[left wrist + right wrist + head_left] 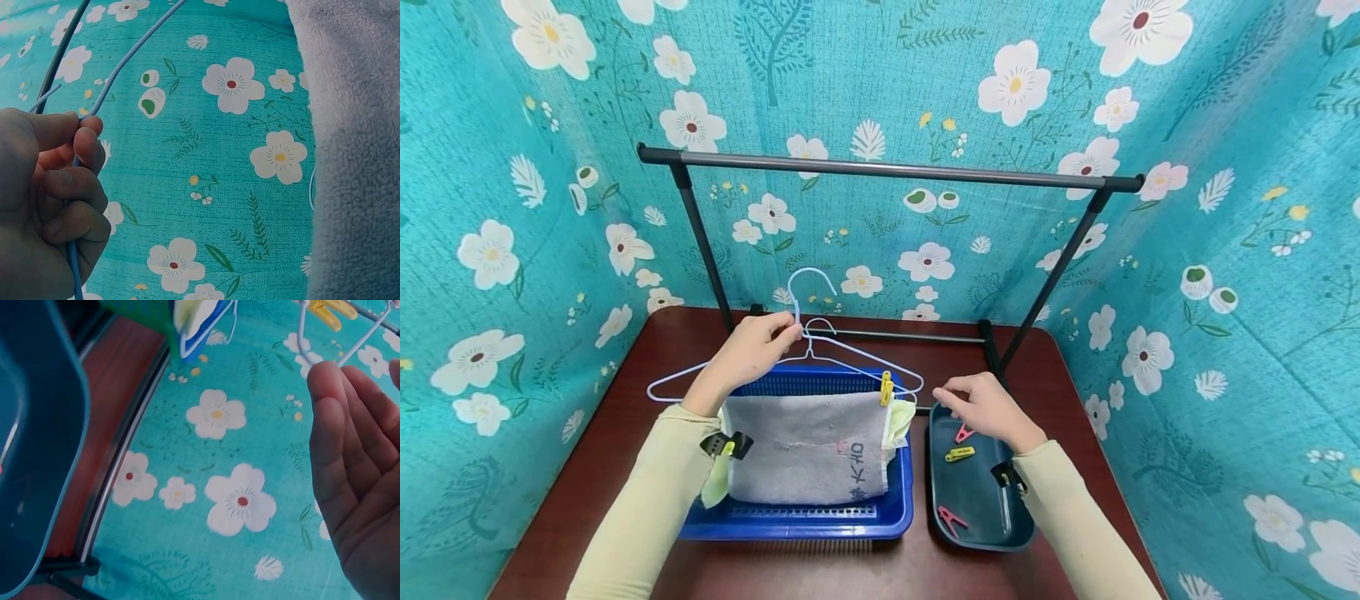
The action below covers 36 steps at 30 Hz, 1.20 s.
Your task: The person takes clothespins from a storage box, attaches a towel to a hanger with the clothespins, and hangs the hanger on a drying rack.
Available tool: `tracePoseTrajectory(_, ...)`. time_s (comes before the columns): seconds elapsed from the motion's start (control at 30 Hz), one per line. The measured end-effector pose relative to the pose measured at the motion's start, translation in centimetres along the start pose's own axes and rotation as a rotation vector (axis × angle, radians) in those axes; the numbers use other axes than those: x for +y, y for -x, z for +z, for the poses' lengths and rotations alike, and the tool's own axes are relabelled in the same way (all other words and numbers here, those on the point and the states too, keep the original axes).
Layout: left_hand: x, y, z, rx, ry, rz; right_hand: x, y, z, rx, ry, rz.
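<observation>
My left hand (747, 354) pinches a light blue clothes hanger (867, 350) at the base of its hook. Below it hangs a grey towel (805, 442) with dark lettering, in front of a blue basket (805, 530). A yellow clothespin (886, 388) clips the towel's upper right corner at the hanger. Past the hanger's right end, above a dark teal tray (976, 525), my right hand (988, 408) holds nothing. Its fingers look fairly straight in the right wrist view. In the left wrist view, the towel (359, 156) fills the right side.
A second hanger (809, 342) and light green cloth (901, 421) are at the basket. Red clothespins (951, 521) and a yellow clothespin (959, 454) lie in the tray. Behind stands a black-and-grey rack (880, 170) on the dark red table (587, 467), with flowered curtain around.
</observation>
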<state>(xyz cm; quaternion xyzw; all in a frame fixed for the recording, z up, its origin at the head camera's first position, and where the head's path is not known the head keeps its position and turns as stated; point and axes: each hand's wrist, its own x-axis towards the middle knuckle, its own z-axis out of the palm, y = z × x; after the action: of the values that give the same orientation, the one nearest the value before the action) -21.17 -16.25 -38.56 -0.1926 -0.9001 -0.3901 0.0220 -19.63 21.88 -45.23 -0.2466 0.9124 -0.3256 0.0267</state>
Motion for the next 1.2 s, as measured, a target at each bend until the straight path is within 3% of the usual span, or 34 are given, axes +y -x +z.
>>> tracePoseTrajectory(0.57,0.0,0.4,0.3,-0.001,-0.018,0.013,3.4,2.1,0.2,0.028,-0.107,0.264)
tracePoseTrajectory(0.9,-0.1,0.2,0.1,-0.004,-0.015,0.011,5.7,2.2,0.8,-0.022,-0.047,0.381)
tracePoseTrajectory(1.2,0.1,0.1,0.2,-0.014,-0.005,0.011,7.6,2.5,1.7,-0.06,0.032,0.399)
